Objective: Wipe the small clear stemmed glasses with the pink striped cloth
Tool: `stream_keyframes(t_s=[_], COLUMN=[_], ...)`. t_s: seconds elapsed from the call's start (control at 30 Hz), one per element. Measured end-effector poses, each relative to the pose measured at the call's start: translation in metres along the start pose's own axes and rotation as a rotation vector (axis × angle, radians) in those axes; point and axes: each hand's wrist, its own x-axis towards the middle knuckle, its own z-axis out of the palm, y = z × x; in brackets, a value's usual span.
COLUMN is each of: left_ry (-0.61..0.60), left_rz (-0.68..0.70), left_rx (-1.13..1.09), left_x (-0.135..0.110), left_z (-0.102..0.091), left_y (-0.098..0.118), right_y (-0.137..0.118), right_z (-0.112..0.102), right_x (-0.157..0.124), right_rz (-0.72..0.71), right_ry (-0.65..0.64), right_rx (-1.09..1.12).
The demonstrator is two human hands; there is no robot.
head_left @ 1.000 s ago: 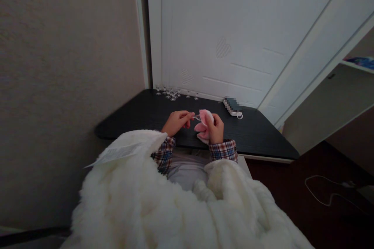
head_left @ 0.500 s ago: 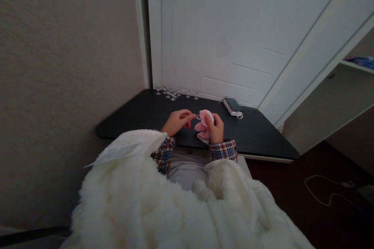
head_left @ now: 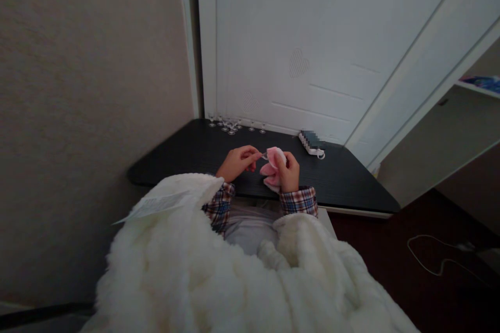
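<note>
Over the black table (head_left: 175, 153), my left hand (head_left: 239, 162) pinches the end of a small clear glass (head_left: 265, 156) between thumb and fingertips. The glass points to the right, and its far part is hidden in a pink cloth (head_left: 269, 169). My right hand (head_left: 289, 173) grips this soft cloth around the glass, with loose folds hanging below the fingers. Both hands are close together near the front edge of the table.
Several small clear stemmed glasses (head_left: 231, 127) stand at the back left, by the white panel (head_left: 265, 26). A dark-topped object with a white loop (head_left: 311, 142) lies at the back right. A white fluffy garment (head_left: 219, 281) fills the foreground.
</note>
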Motion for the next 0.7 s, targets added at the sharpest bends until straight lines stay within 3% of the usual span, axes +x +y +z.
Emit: stream_keyframes(t_s=[0.7], left_ry=[-0.009], left_rz=[0.019], left_rx=[0.012], left_x=[0.0014], left_z=[-0.0004], left_y=[-0.0039], right_y=[-0.0009], right_z=[-0.0009], right_x=[-0.0007], right_rz=[-0.003], right_ry=[-0.021], right_rx=[0.007])
